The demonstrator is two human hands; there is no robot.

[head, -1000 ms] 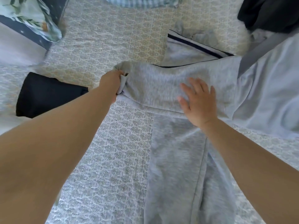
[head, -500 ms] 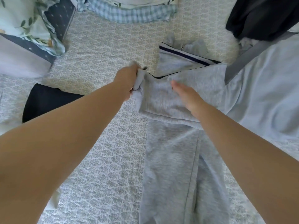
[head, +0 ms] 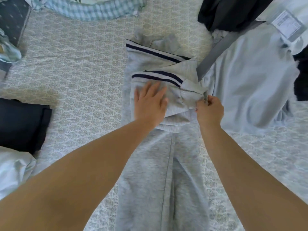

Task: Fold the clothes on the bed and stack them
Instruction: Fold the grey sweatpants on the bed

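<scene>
You are working on a grey sweatshirt [head: 160,172] lying in the middle of the patterned bedspread [head: 75,77], its long axis running from near your body straight away from you, with the navy-striped sleeves [head: 156,77] folded across at the far end and its bottom part running out of the frame's lower edge. Your left hand [head: 150,104] is lying flat with fingers spread, pressing down on the folded sleeve. Your right hand [head: 209,110] is curling its fingers and pinching the cuff end of that sleeve at its right side. A pale blue garment [head: 250,84] is spreading out just to the right, touching the sweatshirt, and a white care label [head: 286,24] is showing on it at the top right; its printing is too small and blurred for you to read. A folded dark garment [head: 23,124] is sitting well to the left, cut off by the frame's edge. A checked cloth [head: 90,9] at the top and a black garment [head: 233,12] at the top right are also only partly showing.
</scene>
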